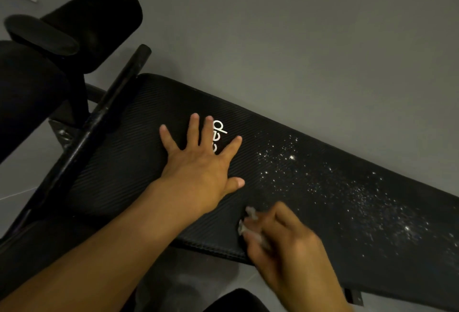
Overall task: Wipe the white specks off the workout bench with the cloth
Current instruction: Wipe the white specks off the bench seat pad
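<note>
The black ribbed workout bench (pixel 129 162) runs from upper left to lower right. White specks (pixel 347 195) are scattered over its right half. My left hand (pixel 198 162) lies flat on the pad with fingers spread, partly covering a white logo (pixel 218 135). My right hand (pixel 285 242), blurred, grips a small crumpled white cloth (pixel 249 222) at the bench's near edge, just left of the specks.
Black foam rollers (pixel 94 21) and a black metal bar (pixel 104 113) stand at the bench's left end. Grey floor (pixel 298 38) lies beyond the bench. A dark rounded shape (pixel 238 301) shows at the bottom edge.
</note>
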The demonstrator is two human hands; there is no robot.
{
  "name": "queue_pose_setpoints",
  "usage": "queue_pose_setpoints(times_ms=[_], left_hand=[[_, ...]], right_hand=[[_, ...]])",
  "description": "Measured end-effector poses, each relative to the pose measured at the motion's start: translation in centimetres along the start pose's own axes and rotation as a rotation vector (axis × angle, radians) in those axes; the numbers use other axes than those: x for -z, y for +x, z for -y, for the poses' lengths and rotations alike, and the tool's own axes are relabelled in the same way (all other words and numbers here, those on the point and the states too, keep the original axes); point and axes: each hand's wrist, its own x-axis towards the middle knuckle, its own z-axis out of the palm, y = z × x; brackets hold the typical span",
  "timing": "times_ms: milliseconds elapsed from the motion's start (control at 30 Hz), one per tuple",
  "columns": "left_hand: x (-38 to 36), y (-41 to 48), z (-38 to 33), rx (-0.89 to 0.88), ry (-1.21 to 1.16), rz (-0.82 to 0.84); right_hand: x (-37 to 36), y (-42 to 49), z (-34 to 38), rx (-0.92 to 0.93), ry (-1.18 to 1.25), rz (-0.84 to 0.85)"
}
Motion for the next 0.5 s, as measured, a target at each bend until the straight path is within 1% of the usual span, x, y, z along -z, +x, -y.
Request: queue_pose_setpoints(times_ms=[67,133,233,300,500], left_hand=[[-0.3,0.2,-0.7,-0.070,0.013,-0.005],[-0.5,0.3,-1.4,-0.105,0.042,-0.003],[-0.7,0.1,-1.7,-0.107,0.078,-0.012],[-0.9,-0.1,-1.7,-0.101,0.087,-0.018],[-1.0,-0.1,-2.0,-0.084,0.081,-0.013]], right_hand=[[-0.1,-1.5,0.3,0.003,0.020,-0.028],[-0.2,-1.3,0.1,-0.013,-0.001,-0.038],[-0.3,0.4,-0.3,-0.058,-0.057,-0.058],[-0.7,0.6,-0.3,-0.073,-0.047,-0.085],[-0.1,-3.3,-0.1,-0.045,0.023,-0.045]])
